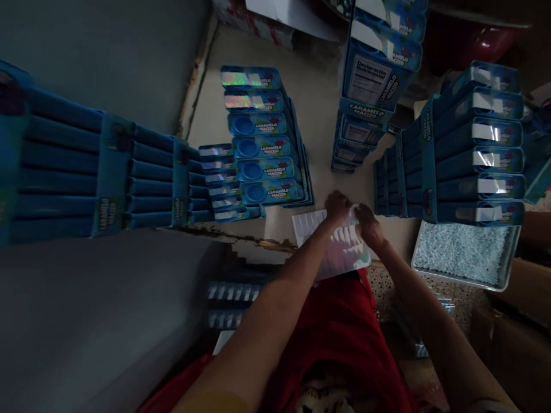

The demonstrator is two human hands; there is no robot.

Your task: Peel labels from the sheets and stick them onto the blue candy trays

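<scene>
A pale, shiny sheet of stickers (350,261) lies at the table's front edge, partly over my lap, with rows of light strips on it. My left hand (338,207) is bent over the sheet's far edge, fingers closed. Just to its right, my right hand (369,225) pinches at the same edge. A small white bit shows between the fingertips of both hands; its kind is hard to make out. Left of the hands stands a stack of blue "Caramelo Macizo" boxes (264,170), the two farthest bearing shiny stickers.
More blue boxes form a long row (114,178) on the left, a tall stack (365,86) at the back and a banded stack (456,155) on the right. A metal tray (515,252) of pale blue pellets sits at right. A red bowl (486,43) stands behind.
</scene>
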